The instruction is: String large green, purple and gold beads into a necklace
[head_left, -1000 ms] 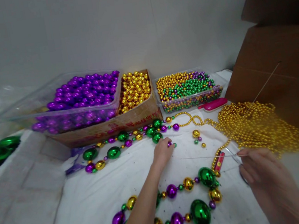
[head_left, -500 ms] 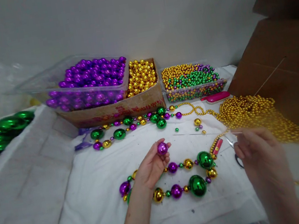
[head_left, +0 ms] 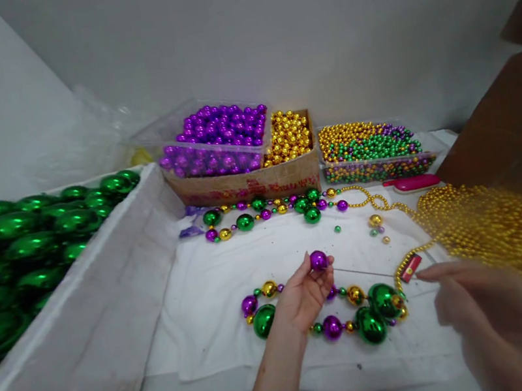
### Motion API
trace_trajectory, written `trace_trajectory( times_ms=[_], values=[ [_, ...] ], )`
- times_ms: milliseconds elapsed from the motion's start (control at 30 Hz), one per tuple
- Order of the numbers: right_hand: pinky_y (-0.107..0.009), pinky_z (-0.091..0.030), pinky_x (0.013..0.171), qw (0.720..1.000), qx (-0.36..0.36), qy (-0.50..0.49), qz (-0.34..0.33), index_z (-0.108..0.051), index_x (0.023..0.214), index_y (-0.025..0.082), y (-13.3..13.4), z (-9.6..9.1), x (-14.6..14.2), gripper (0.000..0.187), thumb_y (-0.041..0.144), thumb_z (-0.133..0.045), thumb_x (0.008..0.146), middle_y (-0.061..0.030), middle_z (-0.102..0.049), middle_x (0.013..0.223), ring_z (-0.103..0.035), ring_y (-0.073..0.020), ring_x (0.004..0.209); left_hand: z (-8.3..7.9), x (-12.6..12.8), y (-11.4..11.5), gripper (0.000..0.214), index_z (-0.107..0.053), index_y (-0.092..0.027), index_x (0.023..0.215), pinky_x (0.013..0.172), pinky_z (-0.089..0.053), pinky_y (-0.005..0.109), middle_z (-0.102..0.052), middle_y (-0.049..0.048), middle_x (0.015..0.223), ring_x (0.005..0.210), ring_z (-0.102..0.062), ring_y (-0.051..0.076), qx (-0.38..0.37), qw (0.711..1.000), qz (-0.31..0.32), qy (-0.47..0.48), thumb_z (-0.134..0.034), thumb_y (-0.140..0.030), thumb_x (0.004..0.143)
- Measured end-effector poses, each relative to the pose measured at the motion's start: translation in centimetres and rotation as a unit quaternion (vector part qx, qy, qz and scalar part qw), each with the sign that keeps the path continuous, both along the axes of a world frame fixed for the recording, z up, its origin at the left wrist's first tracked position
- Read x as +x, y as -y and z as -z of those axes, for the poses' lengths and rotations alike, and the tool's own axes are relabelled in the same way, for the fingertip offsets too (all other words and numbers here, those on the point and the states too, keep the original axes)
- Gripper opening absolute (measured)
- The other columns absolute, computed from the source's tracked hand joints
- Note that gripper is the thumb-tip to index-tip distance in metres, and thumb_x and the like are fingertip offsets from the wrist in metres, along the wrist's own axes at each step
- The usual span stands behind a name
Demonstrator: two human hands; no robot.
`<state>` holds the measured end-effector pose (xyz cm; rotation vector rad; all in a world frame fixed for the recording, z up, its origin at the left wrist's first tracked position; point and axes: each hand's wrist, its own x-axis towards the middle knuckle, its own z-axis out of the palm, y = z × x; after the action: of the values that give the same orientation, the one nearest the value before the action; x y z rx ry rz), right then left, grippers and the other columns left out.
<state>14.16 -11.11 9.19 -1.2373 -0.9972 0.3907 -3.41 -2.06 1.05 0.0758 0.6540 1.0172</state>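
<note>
My left hand [head_left: 304, 304] holds a shiny purple bead [head_left: 319, 260] between thumb and fingertips, palm turned up. To its right, my blurred right hand [head_left: 487, 311] pinches a long thin needle [head_left: 367, 270]. The needle's far end meets the right side of the purple bead; whether it has entered the hole I cannot tell. Under and beside my left hand lies a strand of large green, purple and gold beads [head_left: 371, 325], partly hidden by my wrist. Small gold beads [head_left: 401, 267] and a red tag [head_left: 410, 268] lie at its right end.
Behind stand a clear tub of purple beads [head_left: 216, 160], a carton of gold beads [head_left: 288, 138] and a tub of small mixed beads [head_left: 378, 166]. A second strand [head_left: 245, 222] lies before them. Left is a white-walled box [head_left: 109, 299] of green balls; right, piled gold bead chain [head_left: 482, 213].
My right hand has brought the needle down and its end to the purple bead, where before they were apart. The view has swung left, showing more green balls. Large green beads now lie closer together.
</note>
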Motion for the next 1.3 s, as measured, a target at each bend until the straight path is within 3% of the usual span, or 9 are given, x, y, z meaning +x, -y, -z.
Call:
trace_trajectory(
  times_ms=[200, 500, 633, 900, 1167, 1300],
  values=[
    [-0.034, -0.05, 0.068, 0.994, 0.038, 0.098, -0.03, -0.067, 0.081, 0.025, 0.6, -0.4, -1.0, 0.005, 0.021, -0.066, 0.079, -0.0063, -0.069, 0.085, -0.063, -0.0203, 0.079, 0.1, 0.2, 0.6, 0.017, -0.062, -0.007, 0.085, 0.066, -0.056, 0.022, -0.07, 0.0136, 0.086, 0.067, -0.066, 0.013, -0.028, 0.999, -0.032, 0.018, -0.052, -0.021, 0.09],
    [-0.025, -0.046, 0.051, 0.975, 0.043, 0.197, -0.091, -0.062, 0.092, 0.025, 0.9, 0.9, -0.8, 0.019, 0.011, -0.06, 0.079, -0.005, -0.071, 0.089, -0.067, -0.018, 0.079, -0.5, 0.4, 0.9, 0.012, -0.06, -0.008, 0.082, 0.074, -0.06, 0.029, -0.07, 0.0106, 0.079, 0.085, -0.07, 0.021, -0.072, 0.992, -0.097, 0.045, -0.051, -0.012, 0.089],
    [-0.023, -0.047, 0.046, 0.966, 0.034, 0.235, -0.1, -0.062, 0.089, 0.023, 0.7, 1.0, -0.3, 0.015, 0.011, -0.058, 0.08, -0.0054, -0.071, 0.089, -0.068, -0.0174, 0.079, -0.6, 0.5, 0.9, 0.012, -0.06, -0.007, 0.082, 0.072, -0.061, 0.029, -0.07, 0.012, 0.08, 0.084, -0.071, 0.023, -0.082, 0.99, -0.103, 0.046, -0.05, -0.01, 0.089],
    [-0.02, -0.048, 0.048, 0.92, 0.059, 0.373, -0.104, -0.057, 0.091, 0.019, 0.7, 0.4, -0.3, 0.012, 0.009, -0.052, 0.086, -0.0058, -0.07, 0.09, -0.067, -0.0125, 0.072, -0.9, 0.5, 0.8, 0.016, -0.06, -0.005, 0.084, 0.064, -0.061, 0.027, -0.07, 0.0134, 0.08, 0.082, -0.071, 0.025, -0.094, 0.99, -0.099, 0.036, -0.048, -0.013, 0.091],
    [-0.019, -0.052, 0.059, 0.9, 0.088, 0.412, -0.114, -0.058, 0.091, 0.017, 0.7, -0.2, -1.0, 0.011, 0.011, -0.052, 0.085, -0.006, -0.071, 0.087, -0.068, -0.0118, 0.074, -0.8, 0.5, 0.9, 0.017, -0.059, -0.006, 0.084, 0.06, -0.061, 0.025, -0.07, 0.0134, 0.081, 0.08, -0.072, 0.024, -0.098, 0.991, -0.09, 0.026, -0.046, -0.015, 0.092],
    [-0.017, -0.05, 0.049, 0.903, 0.103, 0.4, -0.12, -0.06, 0.086, 0.016, 0.5, -1.2, -1.6, 0.012, 0.01, -0.05, 0.084, -0.0063, -0.07, 0.081, -0.066, -0.0107, 0.064, -0.7, 0.5, 0.9, 0.018, -0.059, -0.006, 0.085, 0.06, -0.061, 0.025, -0.07, 0.013, 0.08, 0.08, -0.072, 0.024, -0.099, 0.99, -0.097, 0.017, -0.046, -0.014, 0.093]
  ],
)
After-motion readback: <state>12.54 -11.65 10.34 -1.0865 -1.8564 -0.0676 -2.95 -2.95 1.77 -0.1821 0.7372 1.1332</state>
